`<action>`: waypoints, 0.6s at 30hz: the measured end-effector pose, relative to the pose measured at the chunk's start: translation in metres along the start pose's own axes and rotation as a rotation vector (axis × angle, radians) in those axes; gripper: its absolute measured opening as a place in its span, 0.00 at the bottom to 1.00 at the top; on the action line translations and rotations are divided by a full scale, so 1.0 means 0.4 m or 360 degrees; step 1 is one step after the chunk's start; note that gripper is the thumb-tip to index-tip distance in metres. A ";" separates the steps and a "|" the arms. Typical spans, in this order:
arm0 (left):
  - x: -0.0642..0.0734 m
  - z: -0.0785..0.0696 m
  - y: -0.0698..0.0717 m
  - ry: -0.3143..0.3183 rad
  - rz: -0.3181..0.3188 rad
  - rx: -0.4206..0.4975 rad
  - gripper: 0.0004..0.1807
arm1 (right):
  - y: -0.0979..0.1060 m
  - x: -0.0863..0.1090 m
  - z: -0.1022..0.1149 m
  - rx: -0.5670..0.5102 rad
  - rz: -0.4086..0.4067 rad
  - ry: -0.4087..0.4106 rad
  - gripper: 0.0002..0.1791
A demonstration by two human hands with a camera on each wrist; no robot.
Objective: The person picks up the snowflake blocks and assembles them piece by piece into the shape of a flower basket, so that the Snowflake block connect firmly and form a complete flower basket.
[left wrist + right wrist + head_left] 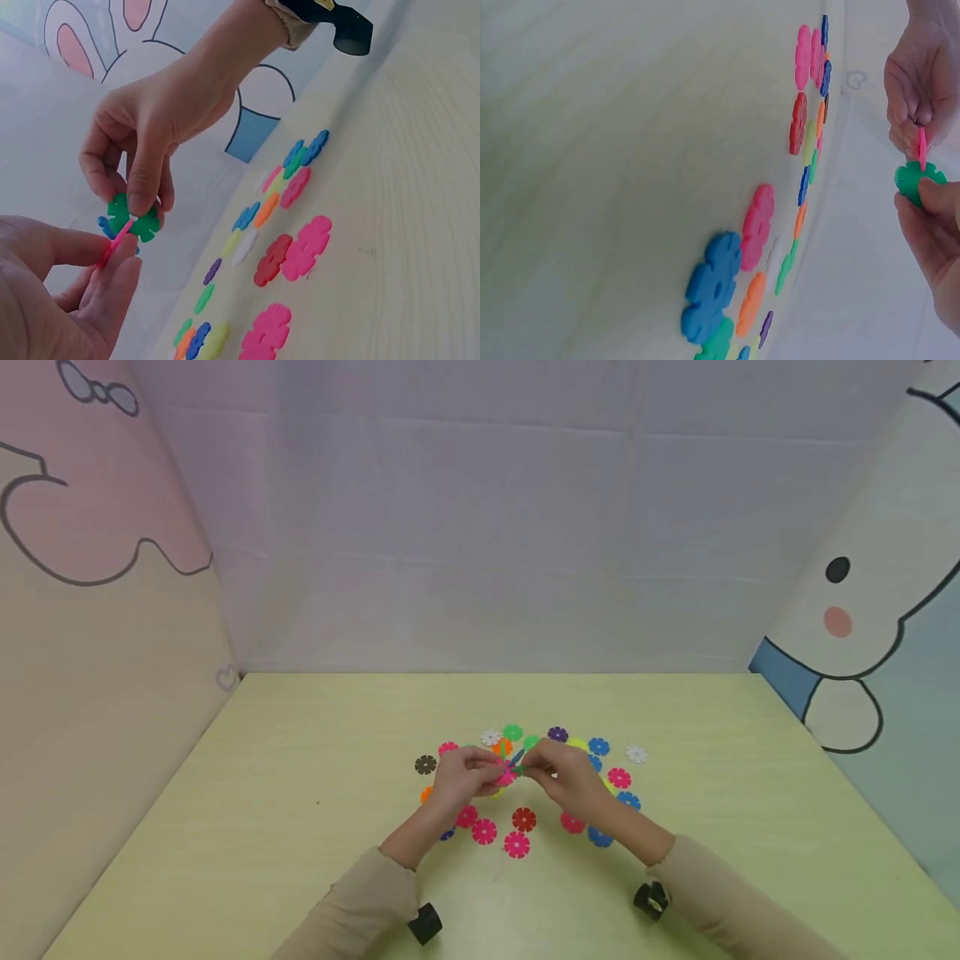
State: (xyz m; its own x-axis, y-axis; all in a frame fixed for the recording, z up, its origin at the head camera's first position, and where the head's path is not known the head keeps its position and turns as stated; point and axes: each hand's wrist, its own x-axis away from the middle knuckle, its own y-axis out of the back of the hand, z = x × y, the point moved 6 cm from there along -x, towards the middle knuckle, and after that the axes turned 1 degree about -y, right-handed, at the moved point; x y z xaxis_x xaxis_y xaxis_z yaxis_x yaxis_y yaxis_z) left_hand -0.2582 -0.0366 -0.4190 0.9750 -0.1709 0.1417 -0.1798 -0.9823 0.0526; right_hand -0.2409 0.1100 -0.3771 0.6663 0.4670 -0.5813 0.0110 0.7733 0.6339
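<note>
The step in hand looks like slotting a green disc into a pink disc; in the head view the left hand pinches the pink one, the right hand the green at its three o'clock, both above the tabletop; the next move seems to call for aligned notches and a gentle push; the left wrist view shows the edges meeting, unclear from the head; there a blue piece stands at one o'clock, unseen from the right wrist.

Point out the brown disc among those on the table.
The dark brown disc lies left of the left hand in the head view, between a pink disc and an orange disc; no other disc in sight is that colour.
</note>
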 end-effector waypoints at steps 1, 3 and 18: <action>-0.001 0.001 0.002 -0.0003 0.0034 -0.0029 0.13 | 0.001 -0.001 -0.005 -0.0015 0.0056 -0.0035 0.08; -0.002 0.000 0.008 -0.0011 0.0095 -0.0081 0.14 | 0.005 0.002 -0.017 -0.0040 0.0161 -0.0127 0.09; 0.024 -0.006 0.080 0.0005 0.0058 -0.0152 0.11 | 0.035 0.137 -0.118 0.0033 0.0883 -0.0626 0.13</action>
State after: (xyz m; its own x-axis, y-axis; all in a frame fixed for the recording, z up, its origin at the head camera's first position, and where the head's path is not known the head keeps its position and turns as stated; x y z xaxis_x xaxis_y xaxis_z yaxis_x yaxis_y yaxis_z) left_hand -0.2547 -0.0694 -0.4137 0.9672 -0.2063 0.1485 -0.2272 -0.9636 0.1411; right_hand -0.2392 0.1668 -0.4240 0.7988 0.5987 0.0590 -0.3991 0.4540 0.7966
